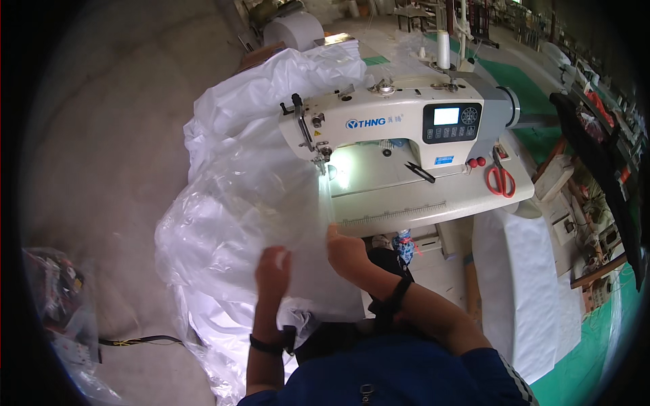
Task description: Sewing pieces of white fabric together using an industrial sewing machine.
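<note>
My left hand point(272, 271) grips a clear plastic sheet point(264, 203) near its lower edge. My right hand point(345, 252) holds the same sheet a little to the right, by the front of the sewing table point(393, 203). The plastic runs up from both hands to the needle area point(323, 159) of a white sewing machine point(386, 122), lit by a small lamp. White woven fabric point(271, 88) is heaped behind and left of the machine and hangs down below my hands.
Red-handled scissors point(500, 180) and black snips point(420, 172) lie on the table's right part. A thread cone point(443, 49) stands behind the machine. A roll of white fabric point(518, 284) lies at the right, a plastic bundle point(61, 291) and black cable point(142, 340) on the concrete floor at left.
</note>
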The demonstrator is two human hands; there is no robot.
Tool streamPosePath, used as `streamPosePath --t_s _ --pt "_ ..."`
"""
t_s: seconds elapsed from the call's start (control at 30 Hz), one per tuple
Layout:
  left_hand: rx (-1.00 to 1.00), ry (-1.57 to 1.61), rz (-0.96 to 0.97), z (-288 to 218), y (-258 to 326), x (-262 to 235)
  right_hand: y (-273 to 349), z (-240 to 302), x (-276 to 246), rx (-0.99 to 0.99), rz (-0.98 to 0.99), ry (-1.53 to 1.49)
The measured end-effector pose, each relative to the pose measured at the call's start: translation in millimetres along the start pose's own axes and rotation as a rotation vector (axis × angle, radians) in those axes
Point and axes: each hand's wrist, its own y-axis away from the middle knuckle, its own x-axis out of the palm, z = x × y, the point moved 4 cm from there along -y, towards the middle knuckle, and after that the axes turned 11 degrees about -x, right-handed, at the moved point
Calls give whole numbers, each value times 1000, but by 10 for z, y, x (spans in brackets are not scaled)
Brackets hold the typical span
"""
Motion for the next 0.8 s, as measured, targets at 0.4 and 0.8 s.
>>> streamPosePath --t_s 0.4,0.8 --pt "-124 -413 -20 1082 -971 70 -810 -171 52 -87 58 332" --pt "-256 -461 132 988 -1752 193 -1284 -521 40 60 80 135"
